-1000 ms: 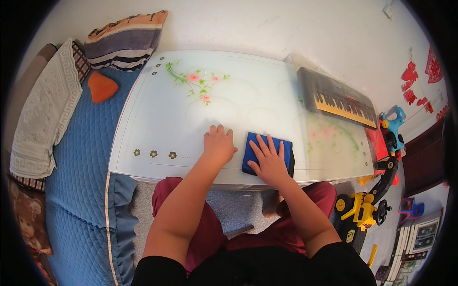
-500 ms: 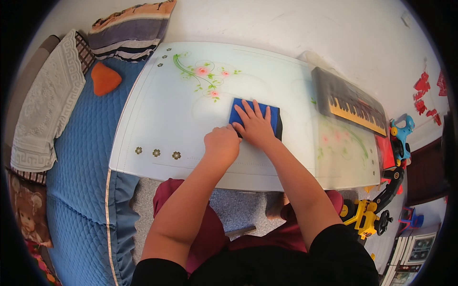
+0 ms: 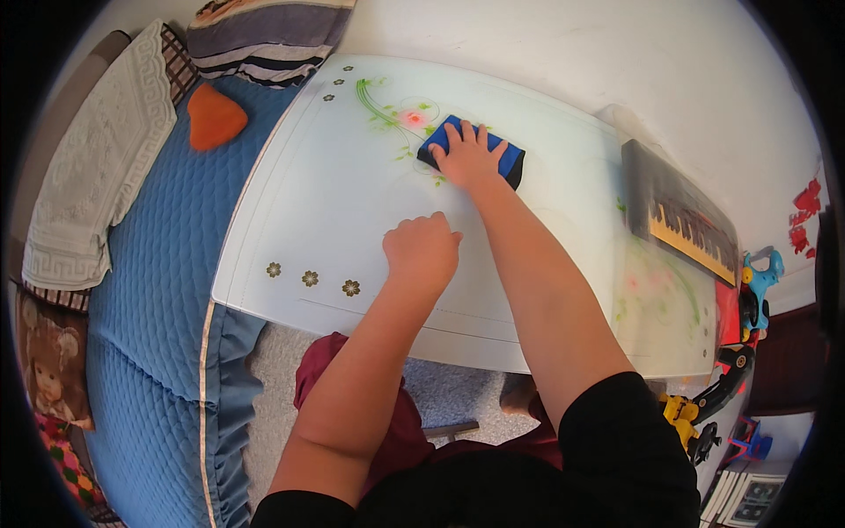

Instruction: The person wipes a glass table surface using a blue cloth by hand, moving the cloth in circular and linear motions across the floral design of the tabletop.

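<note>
My right hand (image 3: 469,158) lies flat with spread fingers on a folded blue cloth (image 3: 509,158) with black edges. It presses the cloth against the pale glass-like tabletop (image 3: 352,185), beside a printed pink flower and green stems. My left hand (image 3: 421,255) is closed in a fist at the tabletop, nearer to me and to the left of the cloth. Nothing shows in its curled fingers, whose inner side is turned from view.
An electronic keyboard (image 3: 687,211) in a clear cover rests at the table's right end. On the left, a blue quilted couch (image 3: 150,290) holds an orange cushion (image 3: 216,118). Toys, including a yellow vehicle (image 3: 679,417), stand beyond the right edge. A white wall (image 3: 528,44) rises behind.
My right hand has slid the cloth farther away across the table, and the cloth has turned. My left fist, beside the cloth before, is now apart from it. The view has shifted.
</note>
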Action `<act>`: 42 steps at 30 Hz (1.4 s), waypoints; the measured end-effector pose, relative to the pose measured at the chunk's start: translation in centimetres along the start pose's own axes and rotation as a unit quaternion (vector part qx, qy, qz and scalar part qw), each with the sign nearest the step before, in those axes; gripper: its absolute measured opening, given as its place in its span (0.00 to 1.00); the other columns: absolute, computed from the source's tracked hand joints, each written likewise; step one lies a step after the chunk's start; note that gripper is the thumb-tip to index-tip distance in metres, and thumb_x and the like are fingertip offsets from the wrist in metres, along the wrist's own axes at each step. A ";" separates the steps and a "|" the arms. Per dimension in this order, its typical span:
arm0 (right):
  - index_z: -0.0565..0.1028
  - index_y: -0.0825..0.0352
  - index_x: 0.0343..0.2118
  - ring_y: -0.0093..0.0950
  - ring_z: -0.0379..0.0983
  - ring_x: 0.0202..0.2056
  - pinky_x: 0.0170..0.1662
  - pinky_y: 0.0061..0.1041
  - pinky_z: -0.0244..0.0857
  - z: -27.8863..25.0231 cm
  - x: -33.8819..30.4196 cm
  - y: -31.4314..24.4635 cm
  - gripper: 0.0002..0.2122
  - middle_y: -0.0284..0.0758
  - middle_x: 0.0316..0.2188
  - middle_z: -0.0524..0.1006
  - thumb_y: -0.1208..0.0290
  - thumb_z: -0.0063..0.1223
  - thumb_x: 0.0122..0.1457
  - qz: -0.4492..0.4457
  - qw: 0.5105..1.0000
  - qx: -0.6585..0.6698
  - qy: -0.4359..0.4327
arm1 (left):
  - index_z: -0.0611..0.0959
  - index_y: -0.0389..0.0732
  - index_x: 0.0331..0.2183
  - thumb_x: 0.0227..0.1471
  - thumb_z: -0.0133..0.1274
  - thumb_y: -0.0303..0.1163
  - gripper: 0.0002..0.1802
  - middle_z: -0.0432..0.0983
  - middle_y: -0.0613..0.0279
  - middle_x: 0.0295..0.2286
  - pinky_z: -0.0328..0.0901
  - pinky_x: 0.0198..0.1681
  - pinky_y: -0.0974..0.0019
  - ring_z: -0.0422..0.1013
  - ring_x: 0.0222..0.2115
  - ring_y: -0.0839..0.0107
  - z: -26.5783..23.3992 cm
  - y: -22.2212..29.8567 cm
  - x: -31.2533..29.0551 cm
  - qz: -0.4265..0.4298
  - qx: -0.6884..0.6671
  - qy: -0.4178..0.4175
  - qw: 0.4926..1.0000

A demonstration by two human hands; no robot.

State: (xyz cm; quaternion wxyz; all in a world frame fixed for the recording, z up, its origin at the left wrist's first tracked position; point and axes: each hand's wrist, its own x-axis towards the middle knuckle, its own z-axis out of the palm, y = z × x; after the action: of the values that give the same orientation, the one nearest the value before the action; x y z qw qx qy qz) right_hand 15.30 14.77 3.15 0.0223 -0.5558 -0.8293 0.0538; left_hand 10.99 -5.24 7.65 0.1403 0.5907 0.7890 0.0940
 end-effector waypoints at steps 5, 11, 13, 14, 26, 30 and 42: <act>0.56 0.46 0.71 0.42 0.37 0.74 0.68 0.67 0.28 0.6 0.0 0.8 0.32 0.30 0.74 0.47 0.39 0.34 0.67 -0.005 1.000 -0.008 0.002 | 0.82 0.43 0.49 0.61 0.53 0.48 0.22 0.84 0.56 0.35 0.72 0.38 0.54 0.80 0.38 0.57 -1.1 0.0 0.1 -0.017 -0.008 -0.040 0.999; 0.62 0.47 0.68 0.41 0.43 0.73 0.70 0.62 0.31 1.7 -5.1 3.6 0.30 0.31 0.72 0.55 0.39 0.37 0.66 -0.155 0.986 0.024 0.064 | 0.82 0.45 0.51 0.62 0.52 0.48 0.22 0.84 0.57 0.38 0.72 0.40 0.55 0.79 0.41 0.59 -0.9 -0.7 0.5 -0.020 -0.037 -0.011 0.999; 0.64 0.48 0.67 0.41 0.45 0.72 0.69 0.63 0.34 1.7 -8.1 4.3 0.30 0.31 0.71 0.56 0.41 0.42 0.66 -0.168 0.983 0.013 0.078 | 0.82 0.46 0.51 0.61 0.52 0.47 0.22 0.83 0.58 0.40 0.72 0.42 0.55 0.78 0.44 0.59 -0.9 -0.7 0.6 -0.014 -0.060 -0.003 0.998; 0.64 0.48 0.67 0.41 0.45 0.72 0.69 0.63 0.34 1.9 -9.7 4.5 0.29 0.31 0.71 0.57 0.42 0.43 0.66 -0.175 0.981 0.013 0.080 | 0.82 0.46 0.51 0.61 0.52 0.47 0.22 0.83 0.58 0.40 0.72 0.42 0.55 0.78 0.44 0.59 -0.8 -0.6 0.7 -0.010 -0.061 0.000 0.998; 0.63 0.53 0.67 0.42 0.44 0.72 0.70 0.60 0.32 -0.1 -28.9 6.3 0.30 0.35 0.71 0.57 0.49 0.50 0.65 -0.193 0.980 0.025 0.049 | 0.83 0.49 0.52 0.61 0.52 0.47 0.21 0.82 0.59 0.45 0.71 0.49 0.53 0.76 0.49 0.58 0.7 -1.0 -0.6 -0.002 -0.018 -0.018 1.000; 0.66 0.52 0.66 0.42 0.46 0.72 0.69 0.62 0.33 0.2 -30.5 7.1 0.30 0.34 0.70 0.59 0.46 0.50 0.63 -0.179 0.981 0.039 0.064 | 0.82 0.49 0.53 0.61 0.52 0.48 0.22 0.80 0.61 0.49 0.70 0.51 0.53 0.73 0.52 0.59 0.7 -0.9 -1.4 0.012 -0.017 -0.050 0.999; 0.65 0.51 0.66 0.40 0.47 0.72 0.69 0.62 0.35 1.1 -21.9 6.4 0.30 0.34 0.70 0.59 0.46 0.50 0.64 -0.123 0.987 0.011 0.107 | 0.84 0.47 0.49 0.61 0.53 0.48 0.21 0.80 0.56 0.44 0.71 0.49 0.53 0.73 0.48 0.55 1.0 -1.0 -0.3 0.034 -0.013 -0.009 0.999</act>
State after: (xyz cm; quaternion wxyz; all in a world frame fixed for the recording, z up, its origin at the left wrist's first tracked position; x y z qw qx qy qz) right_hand 29.45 -3.15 1.86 0.1239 -0.4521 -0.8833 -0.0001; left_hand 10.54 -5.85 6.43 0.1519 0.6158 0.7661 0.1038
